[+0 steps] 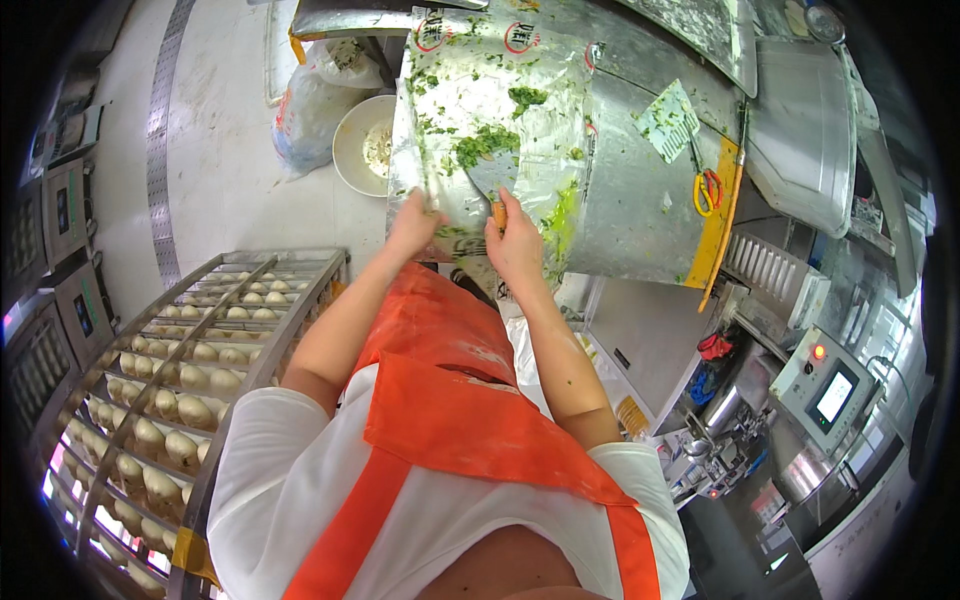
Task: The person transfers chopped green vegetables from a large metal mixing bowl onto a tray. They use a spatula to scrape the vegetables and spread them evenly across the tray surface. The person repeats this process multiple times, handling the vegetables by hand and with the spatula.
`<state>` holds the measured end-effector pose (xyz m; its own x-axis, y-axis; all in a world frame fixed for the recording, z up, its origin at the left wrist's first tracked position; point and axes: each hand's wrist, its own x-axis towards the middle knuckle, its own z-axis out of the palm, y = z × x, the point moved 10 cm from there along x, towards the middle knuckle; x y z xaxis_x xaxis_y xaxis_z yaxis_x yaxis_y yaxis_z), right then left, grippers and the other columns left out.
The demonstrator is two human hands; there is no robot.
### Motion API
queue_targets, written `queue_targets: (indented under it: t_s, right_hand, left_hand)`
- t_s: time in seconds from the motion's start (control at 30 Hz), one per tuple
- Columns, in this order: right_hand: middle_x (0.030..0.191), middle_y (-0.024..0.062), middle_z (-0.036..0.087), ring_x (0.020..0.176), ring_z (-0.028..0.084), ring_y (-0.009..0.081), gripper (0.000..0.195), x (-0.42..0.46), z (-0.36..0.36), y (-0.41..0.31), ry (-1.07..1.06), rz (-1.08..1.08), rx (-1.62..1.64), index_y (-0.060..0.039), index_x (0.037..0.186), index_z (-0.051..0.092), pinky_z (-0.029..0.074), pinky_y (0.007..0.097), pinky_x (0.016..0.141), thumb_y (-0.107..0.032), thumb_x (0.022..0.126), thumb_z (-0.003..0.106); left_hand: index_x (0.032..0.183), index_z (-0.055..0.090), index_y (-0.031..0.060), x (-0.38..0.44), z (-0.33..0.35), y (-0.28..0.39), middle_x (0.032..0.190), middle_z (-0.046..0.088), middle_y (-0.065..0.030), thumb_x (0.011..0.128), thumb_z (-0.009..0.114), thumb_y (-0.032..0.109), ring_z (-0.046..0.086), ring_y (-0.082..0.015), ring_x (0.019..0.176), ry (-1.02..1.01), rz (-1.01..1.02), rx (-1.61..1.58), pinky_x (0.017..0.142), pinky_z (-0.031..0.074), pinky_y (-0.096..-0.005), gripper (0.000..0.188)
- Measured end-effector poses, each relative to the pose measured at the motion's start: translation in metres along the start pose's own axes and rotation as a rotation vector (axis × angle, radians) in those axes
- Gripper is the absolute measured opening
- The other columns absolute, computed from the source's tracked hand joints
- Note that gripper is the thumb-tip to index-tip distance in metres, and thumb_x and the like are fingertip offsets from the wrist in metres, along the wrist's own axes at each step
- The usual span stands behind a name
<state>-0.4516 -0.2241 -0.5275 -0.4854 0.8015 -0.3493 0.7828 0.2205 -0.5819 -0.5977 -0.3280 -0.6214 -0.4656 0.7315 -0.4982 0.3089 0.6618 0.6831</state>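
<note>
My right hand (516, 238) grips the wooden handle of a metal scraper (495, 174), whose broad blade lies on a sheet of printed plastic film (555, 169). Chopped greens (489, 142) are heaped at the blade's far edge. More green bits are scattered over the film, with a darker clump (526, 97) farther back and a bright green smear at the right. At the film's left edge my left hand (414, 225) pinches the plastic, its fingertips partly hidden. The film covers the left part of a stainless steel table (637, 217).
Right of the film lie a pale slotted scraper (669, 121) and scissors (706, 192) with red and yellow handles. A white bowl (352, 146) and a filled plastic bag (307, 120) are beyond my left hand. A rack (274, 352) of dough buns stands at my left.
</note>
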Motion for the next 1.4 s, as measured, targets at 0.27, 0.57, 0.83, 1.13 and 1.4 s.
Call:
queue_targets:
  t_s: [0.27,0.57,0.83,1.13,1.4]
  right_hand:
    - [0.096,0.0223,0.061,0.087,0.06,0.0381,0.047,-0.026,-0.038,0.016,-0.003,-0.1,0.012,-0.0053,0.125,0.047,0.048,0.0434,0.075,-0.015,0.08,0.059]
    - [0.094,0.0207,0.062,0.084,0.06,0.0379,0.046,-0.013,0.033,-0.045,-0.104,-0.178,0.012,-0.0046,0.124,0.047,0.048,0.0436,0.073,-0.016,0.081,0.057]
    - [0.088,0.0231,0.059,0.077,0.06,0.0411,0.049,0.054,0.034,-0.065,-0.054,-0.179,-0.109,-0.0075,0.127,0.042,0.049,0.0477,0.067,-0.018,0.081,0.054]
    - [0.093,0.0225,0.061,0.082,0.059,0.0399,0.048,0.008,0.006,-0.02,-0.033,-0.091,-0.101,-0.0062,0.127,0.044,0.048,0.0462,0.07,-0.017,0.082,0.055]
    - [0.099,0.0218,0.062,0.088,0.06,0.0386,0.046,-0.02,-0.076,0.067,0.216,0.068,-0.018,-0.0063,0.124,0.049,0.048,0.0435,0.076,-0.018,0.081,0.058]
  left_hand:
    - [0.108,0.053,0.0017,-0.005,0.043,0.026,0.086,0.059,-0.0127,0.09,0.052,0.018,0.063,-0.0217,0.074,-0.193,-0.345,-0.763,0.054,0.055,-0.0315,0.025]
    - [0.097,0.056,-0.0013,-0.021,0.014,-0.017,0.076,0.062,-0.0127,0.094,0.045,0.021,0.06,-0.0184,0.051,-0.125,-0.293,-0.479,0.045,0.05,-0.0292,0.025]
    - [0.103,0.05,0.0002,-0.014,0.001,0.001,0.076,0.064,-0.0131,0.093,0.046,0.014,0.063,-0.0191,0.055,-0.021,-0.19,-0.445,0.047,0.05,-0.0308,0.018]
    - [0.116,0.041,0.0026,0.014,0.012,0.039,0.075,0.06,-0.0126,0.091,0.039,0.003,0.062,-0.0181,0.059,-0.053,-0.163,-0.75,0.051,0.052,-0.0304,0.025]
    - [0.132,0.03,0.0092,0.033,0.117,0.119,0.082,0.063,-0.0133,0.094,0.04,0.008,0.064,-0.0193,0.069,-0.455,0.0,-0.865,0.061,0.052,-0.0311,0.04]
